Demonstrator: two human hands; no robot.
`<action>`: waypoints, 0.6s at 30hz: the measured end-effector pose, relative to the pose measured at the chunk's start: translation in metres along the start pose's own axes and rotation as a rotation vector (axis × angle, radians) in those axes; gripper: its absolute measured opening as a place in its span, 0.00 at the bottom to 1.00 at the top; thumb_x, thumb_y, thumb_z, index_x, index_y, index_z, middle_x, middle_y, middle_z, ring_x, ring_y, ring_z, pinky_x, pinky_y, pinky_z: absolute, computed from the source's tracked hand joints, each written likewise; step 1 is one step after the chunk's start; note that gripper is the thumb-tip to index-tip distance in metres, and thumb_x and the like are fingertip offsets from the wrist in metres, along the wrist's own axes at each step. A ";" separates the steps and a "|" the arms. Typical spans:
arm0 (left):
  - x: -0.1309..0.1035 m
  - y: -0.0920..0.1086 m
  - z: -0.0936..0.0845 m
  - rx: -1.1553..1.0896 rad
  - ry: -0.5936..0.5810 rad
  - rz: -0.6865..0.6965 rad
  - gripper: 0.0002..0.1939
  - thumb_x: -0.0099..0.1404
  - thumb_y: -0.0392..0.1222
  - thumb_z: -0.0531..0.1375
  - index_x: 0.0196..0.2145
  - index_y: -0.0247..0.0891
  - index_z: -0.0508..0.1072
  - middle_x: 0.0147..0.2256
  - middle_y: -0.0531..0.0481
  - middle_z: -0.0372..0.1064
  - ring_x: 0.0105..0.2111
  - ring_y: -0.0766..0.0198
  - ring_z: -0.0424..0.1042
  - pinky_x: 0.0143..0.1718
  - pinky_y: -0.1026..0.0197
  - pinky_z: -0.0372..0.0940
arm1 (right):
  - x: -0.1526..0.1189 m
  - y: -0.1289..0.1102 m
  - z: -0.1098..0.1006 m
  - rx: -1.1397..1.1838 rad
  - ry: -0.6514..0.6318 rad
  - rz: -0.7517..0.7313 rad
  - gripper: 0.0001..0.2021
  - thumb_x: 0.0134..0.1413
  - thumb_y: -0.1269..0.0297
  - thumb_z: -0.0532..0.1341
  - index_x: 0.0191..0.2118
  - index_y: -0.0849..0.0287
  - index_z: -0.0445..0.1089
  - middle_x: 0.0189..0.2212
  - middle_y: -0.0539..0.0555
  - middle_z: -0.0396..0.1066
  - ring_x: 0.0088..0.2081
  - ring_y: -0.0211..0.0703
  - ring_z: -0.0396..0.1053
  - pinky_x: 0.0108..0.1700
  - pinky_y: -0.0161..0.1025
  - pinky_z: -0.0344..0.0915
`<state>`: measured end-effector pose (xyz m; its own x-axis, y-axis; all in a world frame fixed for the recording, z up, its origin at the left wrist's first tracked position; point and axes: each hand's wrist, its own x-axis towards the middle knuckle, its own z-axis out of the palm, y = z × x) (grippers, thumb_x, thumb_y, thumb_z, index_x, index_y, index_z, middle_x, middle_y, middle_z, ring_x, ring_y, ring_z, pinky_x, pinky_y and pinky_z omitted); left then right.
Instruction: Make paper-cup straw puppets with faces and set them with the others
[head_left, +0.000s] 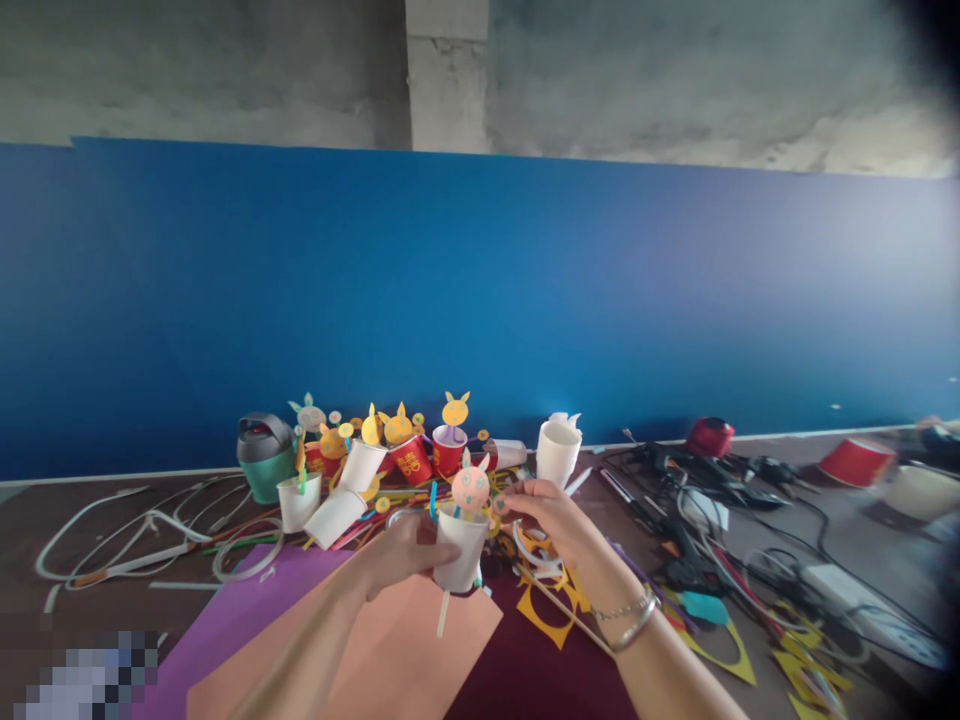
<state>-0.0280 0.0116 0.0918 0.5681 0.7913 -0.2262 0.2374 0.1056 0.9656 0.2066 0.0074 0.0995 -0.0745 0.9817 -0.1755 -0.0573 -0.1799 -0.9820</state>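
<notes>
Two hands show: the left hand [405, 556] and the right hand [553, 520]. White paper cups number five: one held cup [461, 560], three cups [330, 500] in the left cluster, and one tall cup [557, 452] further back. There are about three red cups [412, 460] in the cluster, one green jug [265, 455], two bracelets [628, 615], and two red bowls [856, 461] at the right.
</notes>
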 end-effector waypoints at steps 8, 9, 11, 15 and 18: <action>-0.002 0.004 0.003 -0.007 0.003 0.016 0.20 0.54 0.47 0.65 0.42 0.33 0.74 0.40 0.41 0.76 0.43 0.50 0.73 0.41 0.53 0.68 | -0.002 -0.002 0.002 0.048 0.012 -0.005 0.09 0.37 0.63 0.68 0.26 0.61 0.71 0.25 0.53 0.75 0.27 0.41 0.72 0.29 0.34 0.64; -0.002 0.004 0.003 -0.005 0.003 0.017 0.20 0.54 0.47 0.65 0.42 0.33 0.74 0.40 0.41 0.76 0.43 0.50 0.73 0.41 0.54 0.68 | -0.002 -0.002 0.003 0.046 0.014 -0.009 0.10 0.37 0.63 0.69 0.26 0.61 0.71 0.25 0.53 0.74 0.27 0.41 0.72 0.29 0.34 0.64; -0.002 0.004 0.003 -0.004 0.005 0.016 0.20 0.54 0.47 0.65 0.42 0.33 0.74 0.40 0.41 0.76 0.43 0.50 0.73 0.41 0.53 0.68 | -0.003 -0.003 0.003 0.038 0.012 -0.020 0.10 0.36 0.62 0.69 0.26 0.61 0.70 0.24 0.52 0.74 0.27 0.40 0.72 0.28 0.34 0.63; -0.002 0.005 0.003 -0.017 -0.003 0.026 0.20 0.54 0.47 0.65 0.42 0.32 0.74 0.40 0.41 0.76 0.43 0.50 0.73 0.41 0.53 0.68 | -0.003 -0.003 0.002 -0.006 0.016 -0.032 0.11 0.36 0.62 0.69 0.26 0.61 0.69 0.23 0.51 0.73 0.27 0.40 0.71 0.28 0.33 0.62; -0.002 0.004 0.003 -0.029 -0.019 0.030 0.21 0.54 0.47 0.65 0.43 0.33 0.73 0.41 0.41 0.75 0.43 0.49 0.73 0.42 0.52 0.68 | -0.004 -0.004 0.003 -0.032 0.021 -0.046 0.11 0.37 0.62 0.68 0.26 0.60 0.68 0.23 0.49 0.73 0.26 0.39 0.71 0.28 0.33 0.61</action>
<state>-0.0257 0.0090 0.0958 0.5894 0.7829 -0.1994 0.1972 0.0999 0.9753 0.2044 0.0039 0.1041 -0.0515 0.9900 -0.1312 -0.0283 -0.1328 -0.9907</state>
